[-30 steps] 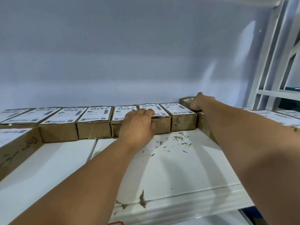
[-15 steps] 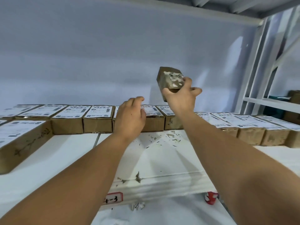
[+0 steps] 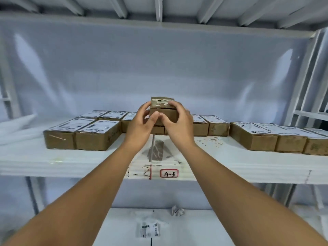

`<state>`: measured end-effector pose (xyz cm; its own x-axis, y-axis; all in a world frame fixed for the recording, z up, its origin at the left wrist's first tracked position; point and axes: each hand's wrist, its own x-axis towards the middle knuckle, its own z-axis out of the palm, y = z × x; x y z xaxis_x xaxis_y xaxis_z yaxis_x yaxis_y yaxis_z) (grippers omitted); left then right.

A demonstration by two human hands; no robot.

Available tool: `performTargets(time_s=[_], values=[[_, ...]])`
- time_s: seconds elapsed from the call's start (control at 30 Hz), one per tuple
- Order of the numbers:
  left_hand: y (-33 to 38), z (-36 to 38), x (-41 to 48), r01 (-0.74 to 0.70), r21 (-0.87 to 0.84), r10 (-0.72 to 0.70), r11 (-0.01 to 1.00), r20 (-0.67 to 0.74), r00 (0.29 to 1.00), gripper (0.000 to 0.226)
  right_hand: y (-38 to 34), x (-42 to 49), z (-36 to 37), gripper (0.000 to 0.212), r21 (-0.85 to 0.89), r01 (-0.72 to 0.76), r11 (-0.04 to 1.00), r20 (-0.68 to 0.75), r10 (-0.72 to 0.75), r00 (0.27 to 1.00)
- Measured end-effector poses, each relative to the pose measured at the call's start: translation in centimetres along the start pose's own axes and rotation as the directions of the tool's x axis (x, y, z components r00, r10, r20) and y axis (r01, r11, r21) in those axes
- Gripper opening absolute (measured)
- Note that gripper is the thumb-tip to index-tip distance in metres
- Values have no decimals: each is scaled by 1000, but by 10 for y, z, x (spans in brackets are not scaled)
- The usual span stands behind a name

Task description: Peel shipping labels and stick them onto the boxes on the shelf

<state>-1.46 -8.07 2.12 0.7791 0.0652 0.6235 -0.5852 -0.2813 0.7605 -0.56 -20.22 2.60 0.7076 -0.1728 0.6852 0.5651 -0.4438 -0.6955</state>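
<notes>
White shelf [image 3: 53,160] spans the full width across mid-frame, white back panel behind it, ribbed underside of the next level along the top edge. Front lip carries a red-bordered tag [image 3: 168,173] reading "4-3", centre frame, with handwritten marks just left of it.

Rows of brown cardboard boxes sit on the shelf, white shipping labels on their tops: a left group [image 3: 81,134] two deep, a centre row [image 3: 209,125] partly hidden behind the hands, a right group [image 3: 276,137] running off the right edge. Bare shelf between the groups at centre, with a brown torn patch and paper flecks on the surface.

Both forearms rise from the bottom corners and meet at centre frame. Left hand [image 3: 142,125] and right hand [image 3: 177,124] are both closed around one small box [image 3: 164,112], held up above shelf level in front of the centre row: fingers wrapped over its sides, thumbs meeting on the near face. Its top has only torn white label remnants, no intact label.

Lower level, bottom centre: a loose label sheet [image 3: 148,230] with barcode print lies flat. A crumpled paper scrap [image 3: 177,210] sits above and to its right.
</notes>
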Motion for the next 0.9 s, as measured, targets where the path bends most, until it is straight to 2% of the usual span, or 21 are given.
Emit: performTargets(time_s=[0.07,0.17,0.27,0.4,0.57,0.67,0.73,0.83,0.9], values=[[-6,-16,-15,-16,114,19,993,-23,1000,44,-3,-16,6,42,29,8,1000,41,-9,999],[-18,-37,-33,-21,207,29,978,-40,999,47,-6,-35,13,46,87,-60,994,119,50,992],[-29,-52,-44,-6,257,12,966,-22,1000,47,-9,-46,16,46,30,-85,996,187,78,979],[-43,-63,-52,25,325,-28,945,3,1000,45,-10,-50,22,32,-48,-97,994,264,106,959],[-48,-76,-58,-91,425,110,900,-21,994,42,-15,-53,28,30,-123,-70,990,377,112,919],[-40,-86,-61,-116,495,234,861,-184,955,26,-19,-54,36,30,-207,79,975,329,-7,944],[-33,-98,-60,-113,518,317,848,-323,892,22,-33,-56,49,26,-290,256,922,251,-185,950],[-27,-122,-55,-93,493,356,865,-474,806,19,-65,-59,78,23,-325,551,769,277,-480,833],[-31,-142,-51,-25,459,302,888,-542,784,20,-89,-63,101,22,-302,655,693,431,-514,742]])
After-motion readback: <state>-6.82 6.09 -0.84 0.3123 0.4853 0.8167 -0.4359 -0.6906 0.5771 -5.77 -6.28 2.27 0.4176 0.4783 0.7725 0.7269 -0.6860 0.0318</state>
